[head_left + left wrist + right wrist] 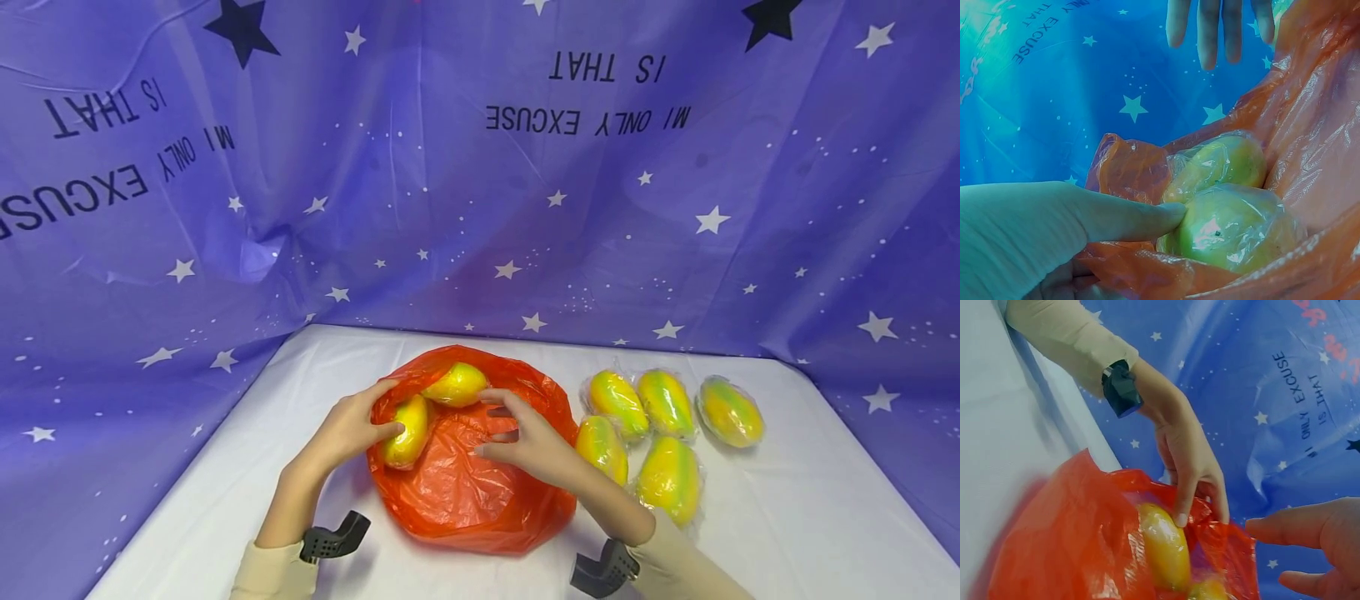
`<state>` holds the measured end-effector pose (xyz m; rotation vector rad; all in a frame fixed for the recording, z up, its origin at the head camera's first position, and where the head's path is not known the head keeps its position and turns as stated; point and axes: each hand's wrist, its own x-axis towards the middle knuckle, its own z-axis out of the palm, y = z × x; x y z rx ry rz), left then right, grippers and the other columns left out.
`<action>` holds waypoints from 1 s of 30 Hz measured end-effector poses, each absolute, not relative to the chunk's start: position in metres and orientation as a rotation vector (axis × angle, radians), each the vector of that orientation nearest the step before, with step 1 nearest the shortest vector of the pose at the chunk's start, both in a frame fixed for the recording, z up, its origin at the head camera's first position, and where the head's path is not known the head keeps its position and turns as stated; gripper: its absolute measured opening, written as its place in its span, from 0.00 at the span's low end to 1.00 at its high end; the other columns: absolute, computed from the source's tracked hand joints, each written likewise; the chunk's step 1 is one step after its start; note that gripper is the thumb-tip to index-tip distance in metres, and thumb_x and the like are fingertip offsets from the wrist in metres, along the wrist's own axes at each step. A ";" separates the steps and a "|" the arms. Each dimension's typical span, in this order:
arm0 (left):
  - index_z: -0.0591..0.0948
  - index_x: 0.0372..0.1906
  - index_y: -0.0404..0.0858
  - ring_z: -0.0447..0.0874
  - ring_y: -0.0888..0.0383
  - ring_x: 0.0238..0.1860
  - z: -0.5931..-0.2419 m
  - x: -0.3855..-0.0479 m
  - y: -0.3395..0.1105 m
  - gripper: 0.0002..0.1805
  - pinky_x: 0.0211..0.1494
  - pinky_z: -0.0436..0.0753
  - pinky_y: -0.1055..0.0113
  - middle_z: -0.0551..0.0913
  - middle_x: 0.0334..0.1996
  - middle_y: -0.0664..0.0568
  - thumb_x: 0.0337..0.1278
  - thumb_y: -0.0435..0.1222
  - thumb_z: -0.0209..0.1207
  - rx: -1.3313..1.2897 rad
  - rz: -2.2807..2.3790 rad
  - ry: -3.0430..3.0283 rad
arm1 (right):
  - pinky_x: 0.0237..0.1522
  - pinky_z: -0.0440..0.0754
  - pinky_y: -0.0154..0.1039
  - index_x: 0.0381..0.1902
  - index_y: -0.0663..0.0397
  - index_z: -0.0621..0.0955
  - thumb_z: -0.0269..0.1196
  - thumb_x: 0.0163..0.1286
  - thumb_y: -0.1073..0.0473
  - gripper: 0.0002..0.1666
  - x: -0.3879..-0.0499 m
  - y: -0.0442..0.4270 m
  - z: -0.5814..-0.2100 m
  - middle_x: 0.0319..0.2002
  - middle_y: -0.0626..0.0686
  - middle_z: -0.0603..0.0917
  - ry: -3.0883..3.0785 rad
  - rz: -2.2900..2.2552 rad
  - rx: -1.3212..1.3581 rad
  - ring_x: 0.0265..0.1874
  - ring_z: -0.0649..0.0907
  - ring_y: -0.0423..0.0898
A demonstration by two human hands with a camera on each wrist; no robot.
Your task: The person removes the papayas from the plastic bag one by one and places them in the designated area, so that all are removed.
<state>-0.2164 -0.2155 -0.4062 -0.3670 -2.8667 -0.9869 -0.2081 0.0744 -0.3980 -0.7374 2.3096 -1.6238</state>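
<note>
A red plastic bag [480, 496] lies wide-mouthed on the white table, with two yellow-green mangoes in clear wrap at its left inside. My left hand [345, 432] holds the bag's left rim, fingers outside and thumb inside. In the left wrist view that thumb touches the nearer mango [1235, 228]; the other mango [1219, 164] sits just behind it. Over the right part of the bag's mouth, my right hand [531, 443] has its fingers spread, with nothing held. The fingers of the left hand are partly hidden by the bag.
Right of the bag, several wrapped mangoes [667, 404] lie on the white table [817, 517], one of them [730, 412] a little apart. A purple star-printed curtain [480, 208] rises behind the table and along its sides.
</note>
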 end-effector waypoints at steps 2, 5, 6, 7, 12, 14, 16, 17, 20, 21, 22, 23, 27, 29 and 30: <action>0.72 0.66 0.36 0.74 0.37 0.57 -0.406 -0.216 -0.216 0.36 0.60 0.71 0.42 0.77 0.57 0.37 0.49 0.36 0.69 -0.369 -0.990 -2.865 | 0.47 0.82 0.41 0.65 0.48 0.68 0.71 0.58 0.60 0.38 -0.211 0.068 -0.401 0.62 0.52 0.71 2.300 -1.611 -0.755 0.57 0.76 0.55; 0.72 0.66 0.36 0.74 0.37 0.57 -0.406 -0.217 -0.216 0.36 0.60 0.70 0.41 0.77 0.57 0.37 0.48 0.36 0.69 -0.374 -0.996 -2.861 | 0.48 0.82 0.40 0.65 0.52 0.68 0.71 0.59 0.61 0.38 -0.215 0.059 -0.404 0.62 0.55 0.71 2.303 -1.580 -0.788 0.57 0.75 0.56; 0.72 0.66 0.36 0.74 0.37 0.57 -0.406 -0.217 -0.216 0.36 0.60 0.70 0.41 0.77 0.58 0.37 0.48 0.36 0.69 -0.375 -0.997 -2.860 | 0.48 0.82 0.40 0.65 0.54 0.68 0.71 0.59 0.60 0.38 -0.216 0.056 -0.404 0.62 0.56 0.71 2.303 -1.574 -0.795 0.57 0.76 0.57; 0.72 0.66 0.36 0.74 0.36 0.57 -0.406 -0.217 -0.216 0.36 0.60 0.70 0.41 0.77 0.57 0.37 0.48 0.36 0.69 -0.376 -0.998 -2.859 | 0.48 0.81 0.40 0.65 0.54 0.68 0.71 0.59 0.60 0.38 -0.217 0.053 -0.405 0.62 0.57 0.72 2.304 -1.570 -0.795 0.57 0.76 0.56; 0.72 0.65 0.35 0.74 0.37 0.58 -0.406 -0.218 -0.216 0.36 0.60 0.70 0.42 0.77 0.57 0.36 0.48 0.36 0.69 -0.382 -0.996 -2.862 | 0.56 0.77 0.49 0.65 0.58 0.69 0.71 0.59 0.57 0.39 -0.223 0.041 -0.408 0.62 0.56 0.74 2.319 -1.530 -0.812 0.59 0.75 0.57; 0.72 0.65 0.35 0.74 0.37 0.58 -0.406 -0.218 -0.216 0.35 0.60 0.71 0.42 0.78 0.57 0.37 0.48 0.36 0.69 -0.386 -0.996 -2.861 | 0.59 0.73 0.53 0.65 0.56 0.69 0.71 0.59 0.55 0.39 -0.225 0.037 -0.410 0.62 0.55 0.73 2.334 -1.493 -0.824 0.61 0.73 0.57; 0.72 0.65 0.35 0.74 0.37 0.58 -0.406 -0.218 -0.216 0.35 0.60 0.71 0.42 0.78 0.57 0.37 0.49 0.36 0.69 -0.393 -0.999 -2.859 | 0.60 0.71 0.56 0.66 0.54 0.69 0.71 0.59 0.55 0.39 -0.227 0.032 -0.413 0.63 0.55 0.73 2.350 -1.450 -0.834 0.62 0.72 0.56; 0.72 0.65 0.35 0.74 0.37 0.58 -0.406 -0.217 -0.216 0.35 0.60 0.71 0.42 0.77 0.57 0.37 0.49 0.36 0.69 -0.395 -1.001 -2.857 | 0.60 0.71 0.56 0.66 0.53 0.69 0.71 0.59 0.54 0.40 -0.228 0.030 -0.414 0.64 0.55 0.72 2.356 -1.429 -0.839 0.62 0.72 0.56; 0.72 0.65 0.35 0.74 0.37 0.58 -0.405 -0.216 -0.216 0.35 0.60 0.71 0.41 0.77 0.57 0.37 0.49 0.36 0.69 -0.408 -1.008 -2.852 | 0.61 0.70 0.56 0.68 0.53 0.68 0.71 0.59 0.54 0.41 -0.229 0.024 -0.418 0.65 0.56 0.71 2.358 -1.387 -0.845 0.63 0.71 0.57; 0.72 0.65 0.35 0.74 0.37 0.58 -0.404 -0.216 -0.216 0.35 0.60 0.71 0.41 0.77 0.58 0.36 0.50 0.37 0.69 -0.412 -1.014 -2.851 | 0.61 0.70 0.56 0.68 0.53 0.67 0.71 0.58 0.54 0.42 -0.230 0.022 -0.419 0.66 0.56 0.70 2.355 -1.381 -0.842 0.63 0.71 0.57; 0.72 0.66 0.35 0.74 0.37 0.58 -0.405 -0.216 -0.216 0.35 0.59 0.71 0.41 0.77 0.58 0.36 0.50 0.37 0.69 -0.414 -1.017 -2.852 | 0.61 0.70 0.56 0.68 0.53 0.67 0.71 0.58 0.54 0.42 -0.230 0.020 -0.420 0.65 0.56 0.70 2.352 -1.377 -0.838 0.63 0.71 0.57; 0.72 0.66 0.35 0.74 0.37 0.58 -0.405 -0.215 -0.216 0.35 0.59 0.71 0.41 0.77 0.58 0.36 0.50 0.37 0.69 -0.417 -1.022 -2.851 | 0.61 0.69 0.55 0.68 0.52 0.67 0.72 0.58 0.53 0.43 -0.231 0.018 -0.420 0.65 0.56 0.71 2.354 -1.372 -0.829 0.63 0.71 0.56; 0.71 0.66 0.35 0.74 0.37 0.58 -0.406 -0.216 -0.216 0.35 0.60 0.71 0.41 0.77 0.58 0.37 0.52 0.37 0.68 -0.425 -1.046 -2.848 | 0.62 0.70 0.53 0.68 0.51 0.68 0.73 0.56 0.49 0.45 -0.233 0.012 -0.423 0.64 0.55 0.71 2.384 -1.340 -0.808 0.63 0.71 0.54; 0.72 0.66 0.35 0.74 0.37 0.59 -0.406 -0.216 -0.215 0.35 0.60 0.71 0.41 0.76 0.58 0.37 0.52 0.37 0.68 -0.426 -1.049 -2.844 | 0.62 0.70 0.52 0.68 0.51 0.68 0.73 0.55 0.47 0.46 -0.235 0.010 -0.424 0.64 0.54 0.71 2.403 -1.318 -0.809 0.63 0.71 0.54; 0.72 0.66 0.35 0.74 0.38 0.59 -0.407 -0.217 -0.215 0.35 0.60 0.71 0.42 0.76 0.58 0.37 0.52 0.37 0.68 -0.425 -1.050 -2.843 | 0.62 0.70 0.52 0.68 0.51 0.68 0.73 0.54 0.46 0.47 -0.235 0.009 -0.424 0.65 0.53 0.71 2.412 -1.308 -0.809 0.63 0.71 0.53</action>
